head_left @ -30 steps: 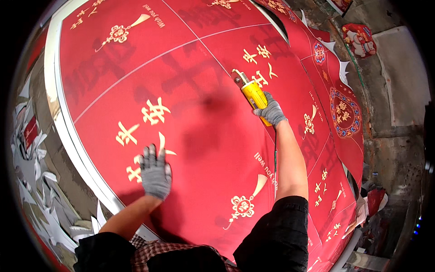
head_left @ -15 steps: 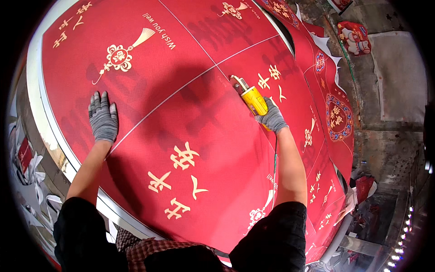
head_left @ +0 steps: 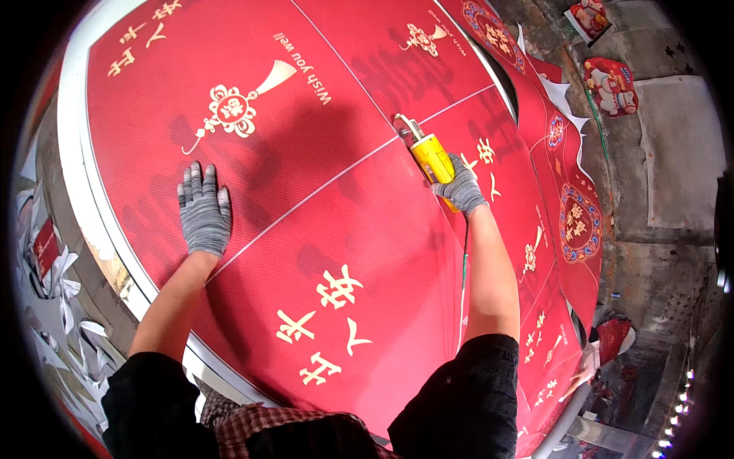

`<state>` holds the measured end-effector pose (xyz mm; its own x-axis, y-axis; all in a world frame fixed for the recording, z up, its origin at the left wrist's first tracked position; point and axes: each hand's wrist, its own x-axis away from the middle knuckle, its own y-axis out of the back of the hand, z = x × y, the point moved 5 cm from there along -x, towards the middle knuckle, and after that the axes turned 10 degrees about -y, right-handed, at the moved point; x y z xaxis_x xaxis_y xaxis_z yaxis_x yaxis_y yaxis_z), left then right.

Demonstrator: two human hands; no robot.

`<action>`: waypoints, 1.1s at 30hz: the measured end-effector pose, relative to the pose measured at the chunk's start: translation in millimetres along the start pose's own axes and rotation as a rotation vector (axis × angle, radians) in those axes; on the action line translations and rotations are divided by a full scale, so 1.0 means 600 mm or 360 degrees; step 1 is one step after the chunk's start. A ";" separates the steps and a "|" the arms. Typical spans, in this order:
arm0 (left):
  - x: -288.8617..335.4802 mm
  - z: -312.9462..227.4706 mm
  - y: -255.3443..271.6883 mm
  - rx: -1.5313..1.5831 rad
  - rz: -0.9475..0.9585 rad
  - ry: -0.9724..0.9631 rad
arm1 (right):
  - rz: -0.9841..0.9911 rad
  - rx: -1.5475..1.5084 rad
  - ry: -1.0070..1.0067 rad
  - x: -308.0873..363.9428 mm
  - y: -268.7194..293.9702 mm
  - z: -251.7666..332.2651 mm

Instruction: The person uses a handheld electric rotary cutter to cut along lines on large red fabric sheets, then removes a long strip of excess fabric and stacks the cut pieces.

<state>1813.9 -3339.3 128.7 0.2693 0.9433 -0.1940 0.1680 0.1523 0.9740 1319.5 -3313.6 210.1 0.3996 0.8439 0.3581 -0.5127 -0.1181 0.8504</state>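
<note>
A large red printed mat sheet with gold characters, tassel ornaments and thin white dividing lines lies spread before me. My left hand, in a grey striped glove, rests flat on it, fingers extended, just below a gold tassel ornament. In the same kind of glove, my right hand is wrapped round the body of a yellow handheld electric cutter. The cutter's metal head is at the sheet near where two white lines cross. From its rear a thin cord runs back beside my right forearm. The blade's contact with the sheet is hard to see.
A white table edge curves round the sheet's left side. Pale offcuts lie heaped at the far left. On the right are overlapping red mats, a concrete floor, a pale flat sheet and a string of lights.
The cutter has advanced away from me along the white line, past the crossing. My left hand stays flat at about the same spot on the sheet. The whole view has shifted slightly.
</note>
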 end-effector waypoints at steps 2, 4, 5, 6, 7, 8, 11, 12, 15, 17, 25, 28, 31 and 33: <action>0.002 -0.004 0.003 0.0012 0.0024 -0.0006 | 0.0000 -0.0084 0.0027 0.004 -0.003 0.017; -0.004 -0.005 -0.001 0.0027 0.0016 -0.0003 | -0.0067 0.0088 0.0033 -0.029 -0.005 0.007; -0.005 -0.005 -0.001 0.0032 0.0017 0.0006 | -0.0056 0.0062 0.0022 -0.033 -0.010 0.018; -0.003 -0.005 -0.001 0.0037 0.0019 0.0014 | -0.0045 0.0037 0.0010 -0.036 -0.013 0.027; -0.001 -0.003 -0.001 0.0042 0.0021 0.0022 | -0.0033 0.0012 -0.0001 -0.040 -0.014 0.037; 0.000 -0.001 0.000 0.0059 0.0005 0.0017 | -0.0020 0.0008 0.0006 -0.044 -0.012 0.052; 0.000 -0.003 0.003 0.0080 0.0054 0.0017 | 0.0020 -0.0013 0.0014 -0.048 -0.012 0.084; -0.001 -0.003 0.004 0.0093 0.0064 0.0021 | 0.0000 -0.0016 0.0057 -0.060 -0.014 0.083; 0.001 0.001 0.003 0.0103 0.0047 0.0004 | -0.0026 0.0039 0.0004 -0.081 -0.023 0.100; -0.003 0.003 0.002 0.0110 0.0101 0.0014 | -0.0012 -0.0004 0.0017 -0.093 -0.029 0.110; -0.015 0.001 0.004 0.0313 0.0332 -0.0138 | 0.0015 -0.0113 -0.0047 -0.126 -0.040 0.189; -0.024 -0.013 0.006 0.0518 0.0424 -0.0431 | -0.0048 0.0052 -0.0076 -0.159 -0.049 0.188; -0.015 -0.002 0.012 0.0861 0.0528 -0.0750 | 0.0013 -0.0111 0.0003 -0.180 -0.062 0.184; -0.027 0.024 0.025 0.1117 0.0597 -0.0926 | 0.0067 -0.0043 -0.0114 -0.188 -0.057 0.249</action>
<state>1825.8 -3356.4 144.5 0.8132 0.5737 -0.0977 0.4503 -0.5141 0.7300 1405.3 -3483.0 198.5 0.4304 0.7986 0.4207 -0.5501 -0.1375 0.8237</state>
